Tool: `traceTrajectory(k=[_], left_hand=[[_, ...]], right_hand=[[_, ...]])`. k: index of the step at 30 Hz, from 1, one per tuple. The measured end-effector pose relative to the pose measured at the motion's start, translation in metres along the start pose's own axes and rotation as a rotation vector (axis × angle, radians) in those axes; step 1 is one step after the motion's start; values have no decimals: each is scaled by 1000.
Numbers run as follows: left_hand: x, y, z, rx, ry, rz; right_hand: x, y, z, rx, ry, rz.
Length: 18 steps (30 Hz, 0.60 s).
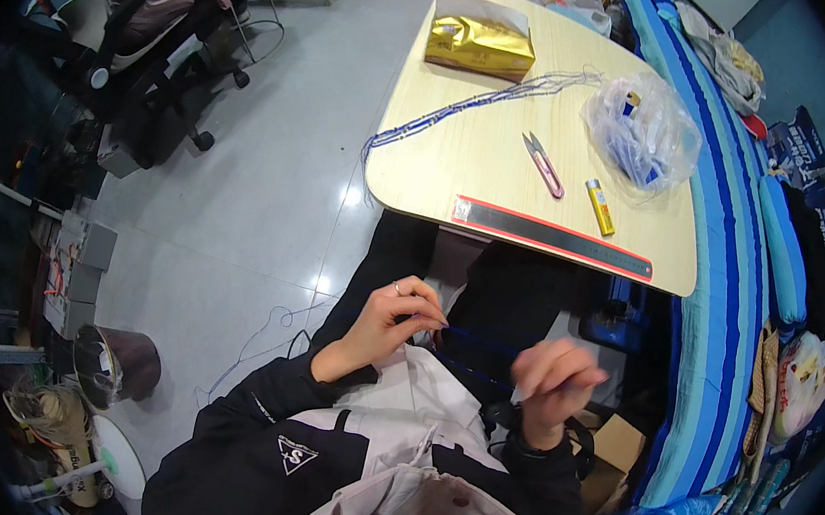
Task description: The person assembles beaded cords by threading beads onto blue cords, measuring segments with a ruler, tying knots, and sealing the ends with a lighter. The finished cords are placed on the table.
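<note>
I hold a thin blue cord [470, 336] stretched across my lap, below the table [421, 173] edge. My left hand [388, 317] pinches one end, thumb and forefinger closed on it; my right hand [553, 376] is blurred, fingers curled, and I cannot tell whether it grips the cord. One long braided strand [468, 108] already lies finished on the table, I judge, while this piece looks barely started. The snips [542, 163], lighter [599, 206] and ruler [552, 238] lie untouched, so cutting and sealing are left.
</note>
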State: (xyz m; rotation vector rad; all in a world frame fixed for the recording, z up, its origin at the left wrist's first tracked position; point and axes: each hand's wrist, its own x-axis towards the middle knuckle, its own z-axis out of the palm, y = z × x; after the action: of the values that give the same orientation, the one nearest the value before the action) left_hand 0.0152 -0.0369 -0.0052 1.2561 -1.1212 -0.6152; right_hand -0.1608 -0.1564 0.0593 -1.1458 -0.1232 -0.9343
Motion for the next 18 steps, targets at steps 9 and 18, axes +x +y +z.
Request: traceTrajectory(k=[9,18], left_hand=[[42,30,-8,-63,9,-138],[60,28,-11,-94,132,-272]], right_hand=[[35,6,-32,-947,390,101],[49,53,-8,-495,-193,721]])
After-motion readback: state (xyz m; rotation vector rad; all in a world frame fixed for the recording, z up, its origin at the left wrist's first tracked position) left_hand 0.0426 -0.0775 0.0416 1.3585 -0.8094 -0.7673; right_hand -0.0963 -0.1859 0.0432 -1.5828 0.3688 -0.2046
